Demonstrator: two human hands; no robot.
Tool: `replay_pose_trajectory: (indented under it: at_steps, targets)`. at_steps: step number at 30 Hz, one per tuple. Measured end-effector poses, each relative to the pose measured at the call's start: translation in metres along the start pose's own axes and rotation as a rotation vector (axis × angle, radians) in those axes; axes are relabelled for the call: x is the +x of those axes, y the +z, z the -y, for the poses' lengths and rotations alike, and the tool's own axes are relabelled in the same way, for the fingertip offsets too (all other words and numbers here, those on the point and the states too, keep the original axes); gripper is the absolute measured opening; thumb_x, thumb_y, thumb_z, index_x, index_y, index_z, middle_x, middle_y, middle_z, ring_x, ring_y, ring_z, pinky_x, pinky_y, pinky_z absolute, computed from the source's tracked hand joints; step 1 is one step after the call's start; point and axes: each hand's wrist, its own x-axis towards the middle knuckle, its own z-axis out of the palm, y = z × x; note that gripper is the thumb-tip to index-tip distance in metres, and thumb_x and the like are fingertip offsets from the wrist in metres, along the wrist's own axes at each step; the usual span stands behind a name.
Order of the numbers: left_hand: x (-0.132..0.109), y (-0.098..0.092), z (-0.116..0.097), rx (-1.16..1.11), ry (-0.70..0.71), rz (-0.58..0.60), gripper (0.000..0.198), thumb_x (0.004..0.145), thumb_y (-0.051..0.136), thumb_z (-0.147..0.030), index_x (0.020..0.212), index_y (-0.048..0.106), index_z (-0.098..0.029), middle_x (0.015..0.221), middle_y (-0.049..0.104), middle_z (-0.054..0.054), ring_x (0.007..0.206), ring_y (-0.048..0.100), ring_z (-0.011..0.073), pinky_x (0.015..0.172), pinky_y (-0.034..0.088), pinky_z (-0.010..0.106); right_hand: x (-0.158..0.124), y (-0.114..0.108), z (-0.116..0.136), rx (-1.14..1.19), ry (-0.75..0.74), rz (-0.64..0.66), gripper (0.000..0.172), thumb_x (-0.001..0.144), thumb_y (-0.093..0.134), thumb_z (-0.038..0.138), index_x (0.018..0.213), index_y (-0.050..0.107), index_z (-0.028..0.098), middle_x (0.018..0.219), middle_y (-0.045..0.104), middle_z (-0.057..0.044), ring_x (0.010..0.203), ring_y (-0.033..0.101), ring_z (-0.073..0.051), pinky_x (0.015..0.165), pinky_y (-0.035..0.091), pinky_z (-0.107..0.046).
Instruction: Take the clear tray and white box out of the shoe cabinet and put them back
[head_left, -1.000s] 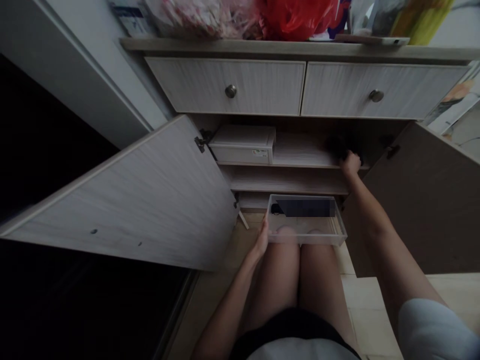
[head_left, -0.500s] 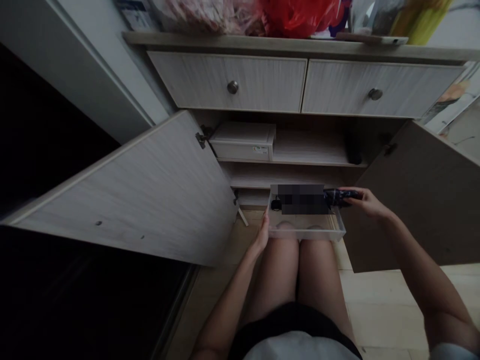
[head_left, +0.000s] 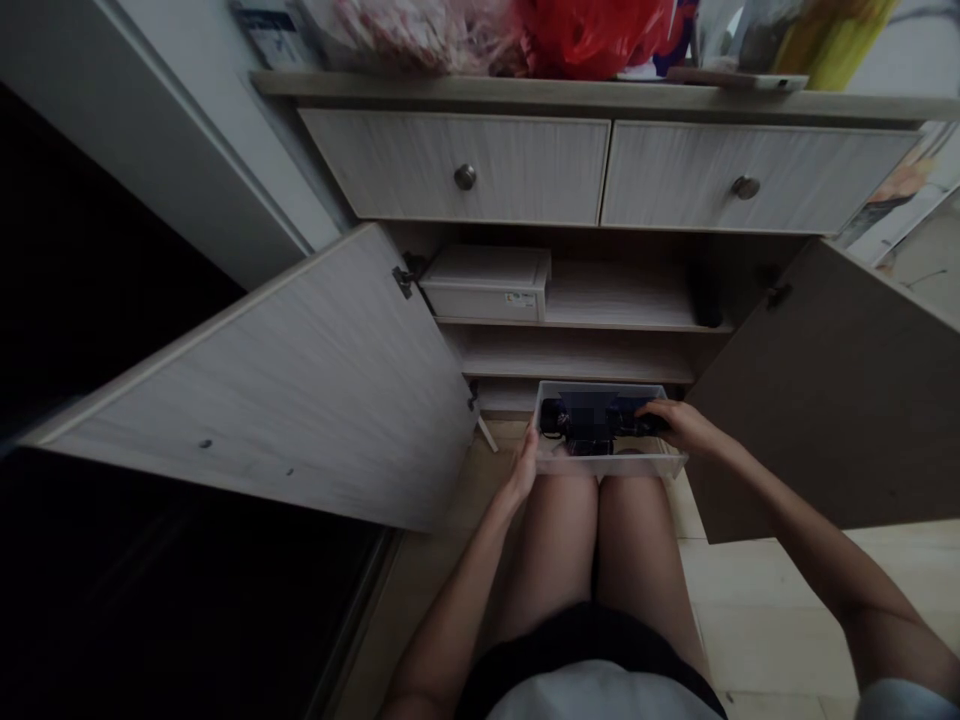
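Observation:
A clear plastic bin [head_left: 611,467] rests on my knees. My left hand [head_left: 526,464] is wrapped round its left side, the thumb near the rim. Over the bin's right end reaches my right hand [head_left: 681,425], its fingers closed on a dark folded umbrella [head_left: 627,418] that lies low inside the bin. Beside it, at the bin's left end, is another dark thing with a rounded end and a loop [head_left: 553,416]. Part of the bin's contents is blurred out, so I cannot tell where one dark thing stops and the other starts.
An opened cabinet stands ahead, its left door [head_left: 300,390] and right door [head_left: 817,400] swung outward. A white drawer box [head_left: 484,285] sits on the upper shelf, a dark object [head_left: 703,295] at its right. A red plastic bag [head_left: 596,38] and a phone [head_left: 739,78] lie on top.
My right hand has moved left and slightly down, bringing the umbrella from the bin's right edge down into the bin. My left hand keeps its hold on the bin.

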Motion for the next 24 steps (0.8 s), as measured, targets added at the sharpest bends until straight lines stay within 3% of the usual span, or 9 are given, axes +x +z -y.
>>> replay_pose_trajectory:
  at_steps: [3,8,11,13,15,17,19,21,24]
  targets:
    - [-0.002,-0.001,-0.001,0.001,-0.039,0.022,0.092,0.076,0.051,-0.081,0.149,0.041,-0.026,0.151,0.046,0.009,0.108,0.067,0.0336,0.091,0.055,0.047,0.007,0.002,0.003,-0.194,0.030,0.072,0.053,0.067,0.055,0.000,0.115,0.064,0.020,0.108,0.069,-0.009,0.102,0.064,-0.022,0.086,0.047,-0.030]
    - [-0.002,-0.003,0.000,0.003,-0.018,0.034,0.094,0.073,0.052,-0.083,0.149,0.042,-0.028,0.153,0.044,0.006,0.113,0.064,0.0334,0.089,0.057,0.043,0.014,0.002,0.016,-0.390,0.020,0.165,0.046,0.073,0.061,0.006,0.117,0.063,0.020,0.110,0.067,-0.011,0.104,0.062,-0.025,0.088,0.044,-0.032]
    - [0.000,-0.003,0.003,0.013,-0.007,0.012,0.092,0.076,0.049,-0.082,0.148,0.043,-0.027,0.153,0.044,0.007,0.108,0.065,0.0313,0.086,0.057,0.041,0.020,-0.014,0.006,-0.294,-0.024,0.285,0.053,0.069,0.076,0.022,0.120,0.063,0.024,0.119,0.066,-0.010,0.111,0.060,-0.029,0.090,0.044,-0.035]
    - [0.001,-0.003,0.007,0.020,-0.013,0.007,0.090,0.077,0.048,-0.081,0.149,0.041,-0.028,0.153,0.044,0.008,0.101,0.068,0.0290,0.083,0.057,0.041,0.031,-0.035,-0.014,-0.154,0.000,0.295,0.049,0.072,0.077,0.034,0.119,0.065,0.026,0.119,0.067,-0.007,0.109,0.062,-0.027,0.090,0.046,-0.034]
    - [0.003,-0.003,0.009,0.024,-0.026,0.000,0.089,0.078,0.047,-0.081,0.150,0.039,-0.029,0.153,0.044,0.008,0.095,0.070,0.0277,0.082,0.057,0.041,0.048,-0.060,-0.042,-0.116,0.177,0.082,0.040,0.083,0.066,0.041,0.119,0.066,0.024,0.118,0.067,-0.009,0.106,0.063,-0.026,0.091,0.047,-0.033]
    - [0.004,-0.003,0.010,0.031,-0.026,-0.011,0.091,0.077,0.046,-0.082,0.150,0.039,-0.029,0.153,0.044,0.009,0.093,0.070,0.0283,0.082,0.057,0.043,0.067,-0.082,-0.073,-0.199,0.477,-0.254,0.045,0.089,0.058,0.042,0.126,0.061,0.017,0.124,0.062,-0.017,0.110,0.060,-0.029,0.092,0.047,-0.038]
    - [0.005,-0.003,0.009,0.050,-0.016,-0.003,0.095,0.074,0.045,-0.085,0.150,0.040,-0.028,0.153,0.043,0.010,0.093,0.070,0.0292,0.083,0.057,0.045,0.085,-0.097,-0.101,-0.255,0.753,-0.483,0.053,0.090,0.057,0.042,0.132,0.055,0.009,0.130,0.055,-0.026,0.117,0.056,-0.035,0.093,0.046,-0.045]
    - [0.005,-0.003,0.007,0.073,-0.013,0.010,0.098,0.071,0.045,-0.088,0.149,0.042,-0.029,0.153,0.043,0.009,0.089,0.070,0.0286,0.083,0.057,0.046,0.098,-0.104,-0.122,-0.237,0.934,-0.544,0.058,0.089,0.058,0.042,0.134,0.051,0.006,0.133,0.050,-0.030,0.122,0.052,-0.038,0.094,0.045,-0.049]
    - [0.005,-0.003,0.006,0.098,-0.035,0.014,0.101,0.069,0.043,-0.091,0.150,0.039,-0.030,0.149,0.049,0.010,0.081,0.070,0.0265,0.081,0.057,0.045,0.109,-0.101,-0.141,-0.161,1.041,-0.502,0.057,0.088,0.061,0.040,0.133,0.052,0.005,0.126,0.055,-0.030,0.118,0.055,-0.038,0.092,0.047,-0.050]
